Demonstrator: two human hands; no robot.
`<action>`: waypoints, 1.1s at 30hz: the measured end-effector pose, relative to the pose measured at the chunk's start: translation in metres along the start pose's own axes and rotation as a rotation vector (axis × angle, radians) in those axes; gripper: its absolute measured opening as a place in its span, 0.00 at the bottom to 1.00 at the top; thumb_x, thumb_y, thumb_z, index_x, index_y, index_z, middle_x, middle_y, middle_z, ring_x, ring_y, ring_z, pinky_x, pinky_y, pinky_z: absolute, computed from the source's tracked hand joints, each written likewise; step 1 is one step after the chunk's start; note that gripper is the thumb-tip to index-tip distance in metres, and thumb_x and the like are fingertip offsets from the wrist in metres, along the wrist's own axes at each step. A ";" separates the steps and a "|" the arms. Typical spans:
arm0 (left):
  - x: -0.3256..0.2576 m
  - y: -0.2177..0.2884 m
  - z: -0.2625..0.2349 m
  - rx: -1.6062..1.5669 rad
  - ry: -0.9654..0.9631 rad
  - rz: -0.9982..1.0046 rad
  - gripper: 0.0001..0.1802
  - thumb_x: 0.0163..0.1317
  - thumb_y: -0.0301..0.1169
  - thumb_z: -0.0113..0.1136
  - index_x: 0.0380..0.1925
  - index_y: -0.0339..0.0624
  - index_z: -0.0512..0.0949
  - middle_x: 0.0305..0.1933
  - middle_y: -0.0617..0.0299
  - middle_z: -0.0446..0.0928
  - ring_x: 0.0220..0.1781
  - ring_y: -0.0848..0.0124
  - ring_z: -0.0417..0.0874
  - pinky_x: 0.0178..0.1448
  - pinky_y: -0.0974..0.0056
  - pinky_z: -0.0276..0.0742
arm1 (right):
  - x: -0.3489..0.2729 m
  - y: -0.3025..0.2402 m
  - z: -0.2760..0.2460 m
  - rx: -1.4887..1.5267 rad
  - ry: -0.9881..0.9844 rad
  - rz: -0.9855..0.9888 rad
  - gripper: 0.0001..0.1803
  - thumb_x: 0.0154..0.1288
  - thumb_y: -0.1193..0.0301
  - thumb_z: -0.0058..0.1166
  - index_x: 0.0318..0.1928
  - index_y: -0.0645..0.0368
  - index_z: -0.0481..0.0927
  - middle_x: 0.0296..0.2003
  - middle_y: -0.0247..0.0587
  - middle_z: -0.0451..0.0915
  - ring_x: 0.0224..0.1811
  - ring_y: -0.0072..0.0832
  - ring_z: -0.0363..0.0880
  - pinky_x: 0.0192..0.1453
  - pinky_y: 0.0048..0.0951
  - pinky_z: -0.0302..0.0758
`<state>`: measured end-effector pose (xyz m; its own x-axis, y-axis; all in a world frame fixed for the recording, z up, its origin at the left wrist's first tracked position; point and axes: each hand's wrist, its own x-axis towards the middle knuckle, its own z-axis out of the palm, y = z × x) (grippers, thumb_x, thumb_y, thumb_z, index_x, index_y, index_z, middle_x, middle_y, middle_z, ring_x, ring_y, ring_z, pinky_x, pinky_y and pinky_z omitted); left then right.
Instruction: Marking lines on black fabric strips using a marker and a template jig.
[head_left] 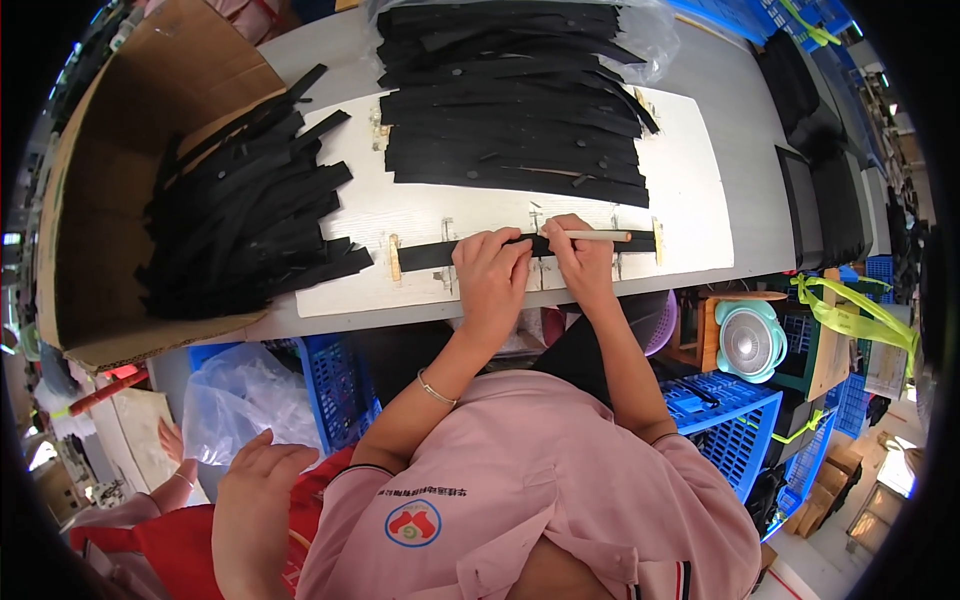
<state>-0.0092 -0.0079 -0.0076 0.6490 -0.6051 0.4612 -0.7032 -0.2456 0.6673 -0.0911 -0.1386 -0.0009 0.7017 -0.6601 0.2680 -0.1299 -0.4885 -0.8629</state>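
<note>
Your left hand point(490, 268) is pressed flat, fingers together, on a long black strip point(425, 255) that lies across the white board point(690, 200), right at the near edge. Your right hand point(578, 260) is closed around a thin wooden stick point(590, 236) — its tip rests on the same strip. Behind is a big pile of black strips point(515, 110), and more fill the cardboard box point(100, 200) on your left.

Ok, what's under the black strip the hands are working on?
The black strip lies on a white board between small wooden stops. Both hands cover its middle, so the board there is hidden.
</note>
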 end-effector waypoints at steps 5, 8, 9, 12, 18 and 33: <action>-0.001 -0.001 0.002 -0.009 0.021 0.010 0.08 0.56 0.25 0.70 0.37 0.40 0.86 0.48 0.64 0.83 0.53 0.62 0.78 0.63 0.54 0.66 | -0.003 0.015 -0.004 -0.004 -0.066 -0.089 0.11 0.71 0.70 0.56 0.31 0.63 0.83 0.23 0.44 0.82 0.22 0.37 0.81 0.28 0.32 0.73; -0.001 -0.002 0.003 -0.005 0.023 0.012 0.08 0.56 0.25 0.70 0.37 0.41 0.86 0.48 0.64 0.83 0.53 0.62 0.78 0.62 0.54 0.67 | -0.001 0.011 -0.003 -0.035 -0.067 -0.109 0.13 0.71 0.69 0.56 0.29 0.61 0.83 0.19 0.43 0.79 0.20 0.39 0.79 0.26 0.35 0.72; -0.001 -0.001 0.003 -0.011 0.020 0.017 0.08 0.56 0.25 0.70 0.37 0.41 0.86 0.48 0.64 0.83 0.53 0.62 0.78 0.62 0.54 0.67 | -0.001 0.011 -0.004 -0.060 -0.075 -0.113 0.13 0.71 0.68 0.56 0.28 0.60 0.82 0.19 0.43 0.79 0.20 0.40 0.79 0.26 0.36 0.71; 0.000 0.001 0.002 -0.022 0.005 0.019 0.08 0.56 0.25 0.70 0.37 0.40 0.87 0.48 0.64 0.83 0.53 0.61 0.78 0.62 0.54 0.67 | -0.001 0.011 -0.005 -0.079 -0.080 -0.118 0.14 0.71 0.68 0.56 0.27 0.60 0.82 0.18 0.44 0.77 0.20 0.41 0.78 0.25 0.37 0.70; -0.002 -0.001 0.000 0.016 -0.016 0.016 0.08 0.57 0.25 0.70 0.38 0.41 0.87 0.48 0.63 0.83 0.53 0.60 0.78 0.62 0.54 0.66 | -0.011 0.009 -0.025 0.216 -0.033 0.040 0.10 0.69 0.74 0.54 0.31 0.65 0.83 0.21 0.37 0.80 0.24 0.21 0.78 0.30 0.27 0.72; 0.024 0.040 0.052 -0.222 -0.120 0.153 0.07 0.57 0.25 0.69 0.37 0.43 0.87 0.48 0.64 0.84 0.54 0.61 0.80 0.64 0.56 0.68 | -0.003 0.053 -0.088 0.110 0.162 0.168 0.10 0.73 0.74 0.54 0.36 0.67 0.84 0.24 0.32 0.79 0.27 0.16 0.74 0.33 0.23 0.72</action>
<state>-0.0368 -0.0712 -0.0005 0.4917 -0.7107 0.5031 -0.7011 0.0195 0.7128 -0.1619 -0.2130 -0.0095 0.5541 -0.8139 0.1747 -0.1519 -0.3051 -0.9401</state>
